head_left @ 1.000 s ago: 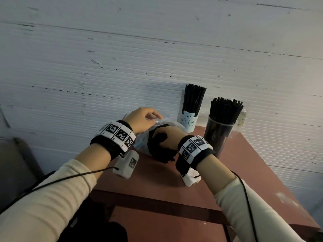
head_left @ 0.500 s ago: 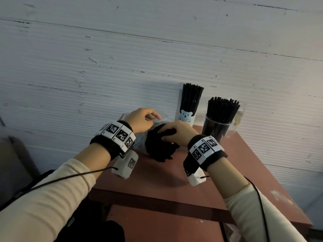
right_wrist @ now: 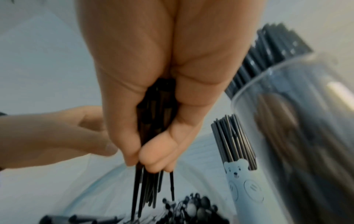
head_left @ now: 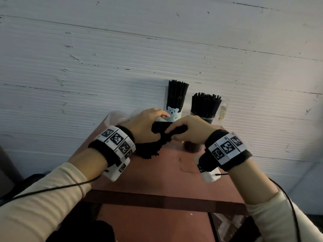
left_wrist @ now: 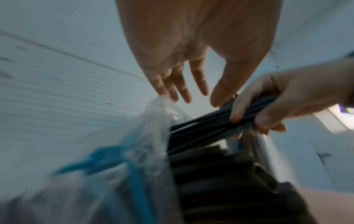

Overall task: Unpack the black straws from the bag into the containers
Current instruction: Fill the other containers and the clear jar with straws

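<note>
My right hand [head_left: 187, 131] has drawn a bunch of straws [right_wrist: 153, 121] halfway out of the bag [left_wrist: 118, 159] at nine o'clock; left fingers [left_wrist: 182, 84] hang loose. Unsteadied, the bag may drag, spilling straws across the bench [head_left: 157, 175].

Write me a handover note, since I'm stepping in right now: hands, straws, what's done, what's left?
Right hand grips a bunch of black straws half out of the clear bag.
Left hand is open at the bag's mouth.
The bear cup and the clear cup at the wall both already hold straws.
Left: set this bunch in a cup; more straws remain in the bag.
</note>
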`<state>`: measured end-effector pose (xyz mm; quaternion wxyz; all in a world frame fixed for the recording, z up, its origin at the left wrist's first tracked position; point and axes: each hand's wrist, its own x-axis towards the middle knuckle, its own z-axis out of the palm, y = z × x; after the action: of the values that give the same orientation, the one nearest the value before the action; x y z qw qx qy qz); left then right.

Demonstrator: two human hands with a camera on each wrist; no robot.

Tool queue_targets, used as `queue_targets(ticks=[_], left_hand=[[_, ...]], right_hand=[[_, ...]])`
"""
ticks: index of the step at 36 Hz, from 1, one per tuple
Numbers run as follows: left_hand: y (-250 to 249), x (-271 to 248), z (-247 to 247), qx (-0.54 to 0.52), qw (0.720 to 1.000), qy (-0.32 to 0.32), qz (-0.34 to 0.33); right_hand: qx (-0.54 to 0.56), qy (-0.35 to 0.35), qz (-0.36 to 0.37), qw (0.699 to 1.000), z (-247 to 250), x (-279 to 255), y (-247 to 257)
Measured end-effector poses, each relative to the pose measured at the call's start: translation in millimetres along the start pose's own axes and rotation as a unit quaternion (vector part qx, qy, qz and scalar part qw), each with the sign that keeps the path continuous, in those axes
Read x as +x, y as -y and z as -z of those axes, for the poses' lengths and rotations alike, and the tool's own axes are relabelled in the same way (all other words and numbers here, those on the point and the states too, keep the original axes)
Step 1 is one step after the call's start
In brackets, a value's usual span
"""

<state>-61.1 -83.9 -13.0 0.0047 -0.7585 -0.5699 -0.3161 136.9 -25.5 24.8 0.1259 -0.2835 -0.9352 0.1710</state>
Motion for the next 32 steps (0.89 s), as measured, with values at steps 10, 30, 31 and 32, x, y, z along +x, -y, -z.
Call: queue_targets(ticks=[10,30,31,32], left_hand=[[-45.1,33.6,-32.4,0.048,0.996,0.072,0.029],[-77.4,46.5,-80.3,-0.363,0.911,0.052,0.187],[-74.8,43.8,-82.9,-0.359,0.909,0.074,0.198],[-70.3,42.4,-85.9,-0.361,0.904,0.089,0.212]], right_hand=[[-0.024,-0.011,0.005,1.0,34.5,-49.1,-3.8],[-0.025,-0.278,0.1,0.955,29.3,-27.7,-12.2],[-0.025,-0.266,0.103,0.958,24.5,-26.7,-14.2],[-0.02,-0.26,0.106,0.959,21.1,-26.5,-14.7]])
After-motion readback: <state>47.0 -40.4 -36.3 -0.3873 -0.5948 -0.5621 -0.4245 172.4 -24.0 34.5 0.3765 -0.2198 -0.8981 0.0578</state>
